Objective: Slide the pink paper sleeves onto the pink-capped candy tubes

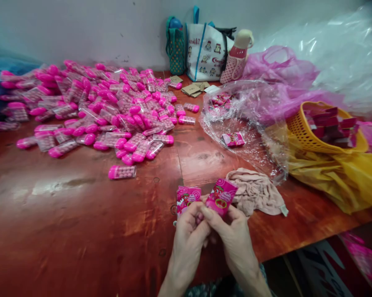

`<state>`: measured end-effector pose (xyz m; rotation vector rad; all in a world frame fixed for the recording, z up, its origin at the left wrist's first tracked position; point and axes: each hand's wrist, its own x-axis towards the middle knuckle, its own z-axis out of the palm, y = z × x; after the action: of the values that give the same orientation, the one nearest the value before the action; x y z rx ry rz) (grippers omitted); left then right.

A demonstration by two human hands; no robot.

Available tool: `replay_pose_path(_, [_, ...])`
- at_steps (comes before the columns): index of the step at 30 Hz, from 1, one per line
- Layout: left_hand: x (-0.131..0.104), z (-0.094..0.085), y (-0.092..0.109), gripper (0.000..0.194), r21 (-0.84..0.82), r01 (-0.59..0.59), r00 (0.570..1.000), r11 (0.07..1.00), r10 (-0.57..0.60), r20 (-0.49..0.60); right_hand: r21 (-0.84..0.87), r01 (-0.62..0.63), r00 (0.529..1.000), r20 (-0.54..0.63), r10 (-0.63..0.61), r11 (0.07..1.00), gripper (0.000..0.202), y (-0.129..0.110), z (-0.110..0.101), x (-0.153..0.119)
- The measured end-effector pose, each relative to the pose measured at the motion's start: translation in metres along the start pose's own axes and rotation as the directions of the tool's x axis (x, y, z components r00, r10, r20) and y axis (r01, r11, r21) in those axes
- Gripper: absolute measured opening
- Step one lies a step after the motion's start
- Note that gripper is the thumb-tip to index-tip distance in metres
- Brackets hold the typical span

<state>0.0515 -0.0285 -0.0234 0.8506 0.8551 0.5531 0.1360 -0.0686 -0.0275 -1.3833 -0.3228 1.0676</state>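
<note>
My right hand (235,233) pinches a pink printed card sleeve (222,197) between thumb and fingers, tilted above the table. Close beside it, my left hand (188,235) is closed, its fingertips meeting the right thumb near the sleeve's lower corner. Whatever it grips is hidden by the fingers. Just behind the left hand lies a small stack of similar pink printed sleeves (187,194). A crumpled beige cloth (255,193) rests right behind my right hand. One clear tube with a pink cap and pink balls inside (122,172) lies apart on the table.
A large heap of pink-capped tubes (105,107) covers the back left. A clear plastic bag (247,136) with pink packs lies centre right, near a yellow basket (300,128) on yellow plastic (337,177). A white bag (206,53) and bottle (237,57) stand behind.
</note>
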Motion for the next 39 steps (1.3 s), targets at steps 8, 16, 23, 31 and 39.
replay_pose_path(8, [-0.005,0.006,-0.004,0.033,-0.188,-0.028,0.999,0.982,0.019,-0.050,0.012,0.026,0.999,0.022,-0.026,1.000,0.022,0.015,0.003,-0.003])
replay_pose_path(16, [0.004,-0.011,0.009,0.028,-0.315,0.114,0.992,0.942,-0.124,-0.012,-0.381,0.284,0.944,0.270,-0.188,0.880,0.014,-0.008,-0.003,0.000])
replay_pose_path(23, [0.014,-0.014,0.013,0.022,-0.554,0.187,0.954,0.811,-0.285,-0.097,-0.513,0.406,0.877,0.453,-0.164,0.757,0.065,-0.006,-0.005,0.003])
replay_pose_path(31, [0.010,-0.010,0.007,0.020,-0.539,0.085,0.970,0.838,-0.193,-0.146,-0.542,0.538,0.828,0.485,-0.282,0.646,0.030,0.006,-0.011,0.005])
replay_pose_path(39, [0.008,-0.008,0.007,0.017,-0.537,0.089,0.982,0.839,-0.164,-0.093,-0.511,0.609,0.784,0.505,-0.361,0.606,0.018,0.004,-0.010,0.008])
